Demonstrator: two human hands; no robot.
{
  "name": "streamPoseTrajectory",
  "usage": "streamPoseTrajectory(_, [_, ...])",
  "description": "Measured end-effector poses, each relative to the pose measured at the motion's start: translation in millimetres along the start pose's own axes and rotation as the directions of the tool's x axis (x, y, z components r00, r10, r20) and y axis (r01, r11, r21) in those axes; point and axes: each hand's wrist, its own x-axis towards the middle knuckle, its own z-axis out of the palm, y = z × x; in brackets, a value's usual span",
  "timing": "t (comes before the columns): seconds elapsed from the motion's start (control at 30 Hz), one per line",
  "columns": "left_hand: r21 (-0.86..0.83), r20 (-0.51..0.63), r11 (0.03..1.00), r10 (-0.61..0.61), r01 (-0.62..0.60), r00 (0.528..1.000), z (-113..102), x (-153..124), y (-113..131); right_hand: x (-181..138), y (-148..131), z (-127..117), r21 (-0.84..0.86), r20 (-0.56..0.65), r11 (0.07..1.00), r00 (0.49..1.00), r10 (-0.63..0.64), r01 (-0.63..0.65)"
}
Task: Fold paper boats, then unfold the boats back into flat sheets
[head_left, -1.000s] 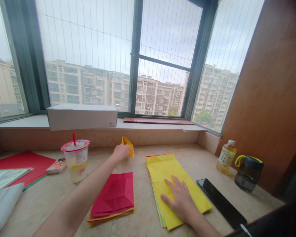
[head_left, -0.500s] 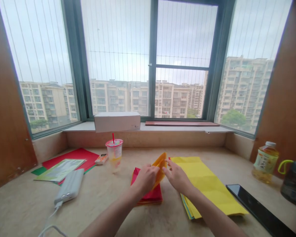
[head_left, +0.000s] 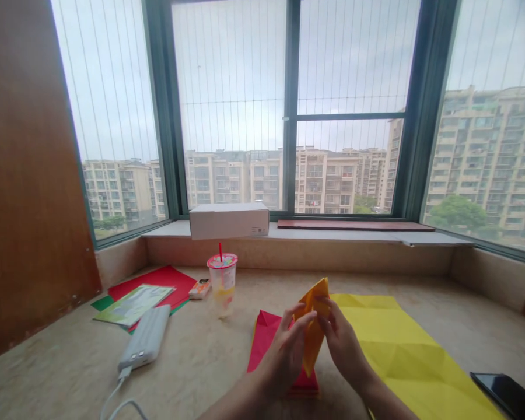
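A folded piece of orange paper (head_left: 315,344) is held upright between both my hands, above the table. My left hand (head_left: 289,344) pinches its left side with thumb and fingers. On the paper's right side, my right hand (head_left: 339,332) grips with the thumb in front and the fingers near the upper edge. Below lies a stack of folded red paper (head_left: 262,338), partly hidden by my left hand and wrist. To the right of my right hand is a large creased yellow sheet (head_left: 394,332), lying flat.
A plastic cup (head_left: 223,280) with a red straw stands at the back left, beside a small orange-and-white packet (head_left: 199,289). Further left are red sheets (head_left: 175,280), a green-and-white packet (head_left: 135,303) and a cabled power bank (head_left: 145,338). A black phone (head_left: 507,394) lies at right.
The view has turned right-to-left across the scene, so things sit further right. My hands have turned the orange paper more upright and face-on, and my left fingers have shifted along its side.
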Motion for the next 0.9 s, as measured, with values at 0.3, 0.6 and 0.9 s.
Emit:
streamPoseTrajectory(0.3, [-0.064,0.087,0.997,-0.028,0.034,0.996,13,-5,11,-8,-1,13,0.261,0.004,0.960,0.994,0.106,-0.104])
streamPoseTrajectory(0.6, [-0.099,-0.025,0.987,-0.133,0.130,0.991,10,-2,9,-5,-9,6,0.336,0.031,0.923,0.981,0.190,-0.189])
streamPoseTrajectory(0.9, [-0.109,-0.021,0.982,-0.156,0.153,0.988,12,-2,1,-5,-9,3,-0.083,-0.110,0.994,0.992,0.067,-0.077])
